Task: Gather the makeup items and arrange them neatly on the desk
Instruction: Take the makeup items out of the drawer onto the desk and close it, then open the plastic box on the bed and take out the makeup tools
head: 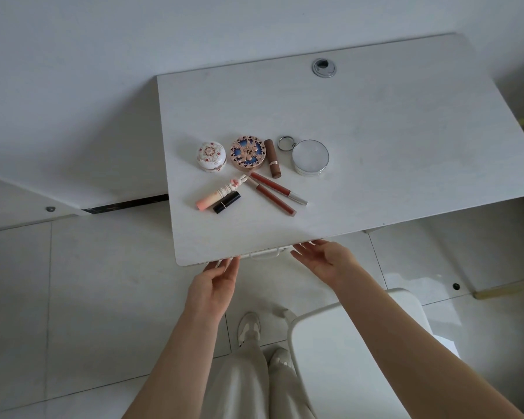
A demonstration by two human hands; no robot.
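A pale white rectangular desk (375, 131), round metal cable grommet (324, 67) at its back, stands over glossy white floor tiles (88, 282) — left hand (215, 285) and right hand (327, 261) spread, empty, by the front edge.

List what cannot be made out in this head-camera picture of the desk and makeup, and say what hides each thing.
Head view: the handle under the desk front edge, mostly hidden by the desktop.
Head view: whether fingers of the left hand or right hand touch that edge; too close to tell.
Head view: the desk's near right corner, cut off by the frame edge.
Head view: any print on the brown lipstick, too small.
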